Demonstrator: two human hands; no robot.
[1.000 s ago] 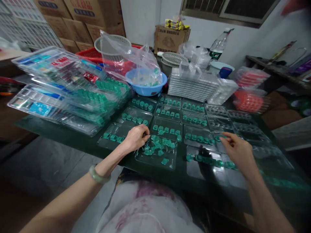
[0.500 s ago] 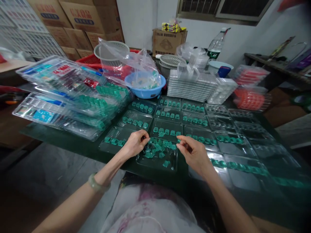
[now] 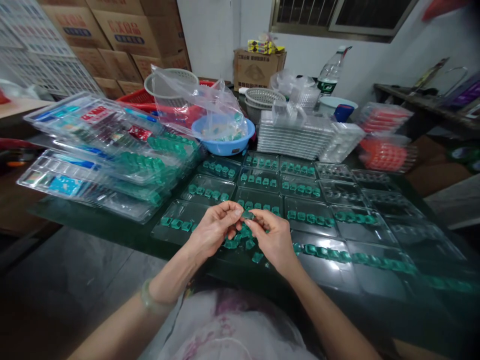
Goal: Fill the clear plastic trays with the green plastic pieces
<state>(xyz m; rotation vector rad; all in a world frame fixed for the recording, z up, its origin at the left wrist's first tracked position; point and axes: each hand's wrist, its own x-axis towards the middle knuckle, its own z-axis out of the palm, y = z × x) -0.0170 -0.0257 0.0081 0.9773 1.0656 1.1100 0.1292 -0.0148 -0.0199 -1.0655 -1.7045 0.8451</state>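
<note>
My left hand and my right hand meet over the near middle of the table. Between their fingertips they pinch one small translucent green piece, perhaps a little plastic cube. Below them lies a loose heap of similar green pieces, partly hidden by my hands. Around the hands are clear shallow trays; the tray on the left and the tray on the right each carry a row of green pieces. A bangle is on my left wrist.
Stacked clear trays with colourful contents stand at left. Behind are a blue basin with a plastic bag, a stack of clear trays, a bottle and packs of orange items. Cardboard boxes line the wall.
My hands were apart on either side of the loose heap. They have come together above it, with a green piece between their fingers. The view has shifted slightly.
</note>
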